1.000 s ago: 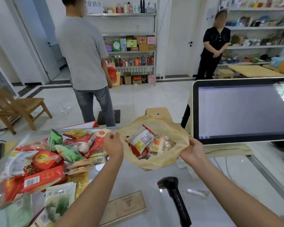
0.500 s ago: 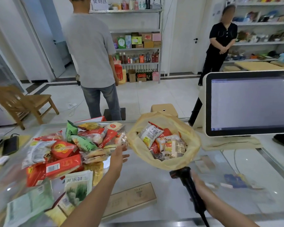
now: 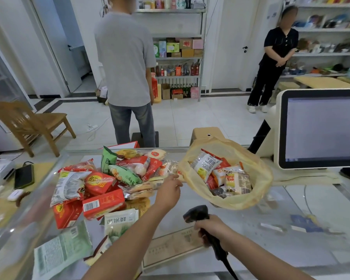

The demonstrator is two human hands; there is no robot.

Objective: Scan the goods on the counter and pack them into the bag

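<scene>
Grips the handle of the scanner (image 3: 196, 214) in the right hand (image 3: 213, 229), fingers curled right round it, head raised off the counter (image 3: 281, 239) and aimed toward the pile. Held ready, most likely, to read the next barcode without setting anything down.

Reaches forward with the left hand (image 3: 168, 191), fingers stretched out and loosely spread, holding nothing. Tips at the near right edge of the pile of goods (image 3: 101, 184), by a small clear-wrapped packet (image 3: 168, 170) lying just beside the bag (image 3: 242, 203). Cannot tell whether touching it. Looks like going for the nearest item, the shortest carry past the scanner and into the bag.

Further out: bag resting on the counter to the right of the pile, mouth spread wide and slumped open toward the hands, presumably to take packets dropped in one-handed. Already holds several packed snacks (image 3: 206, 164), so partly through the task, with far more heaped unpacked on the left. Heaped loosely and overlapping, some barcodes facing up, as on the red box (image 3: 102, 205) near the front: easy candidates. Slippery wrappers, likely to slide on pulling one from under another.

Beyond, at the right, screen (image 3: 321, 128) angled toward the hands, placed for checking each scan at a glance.
</scene>
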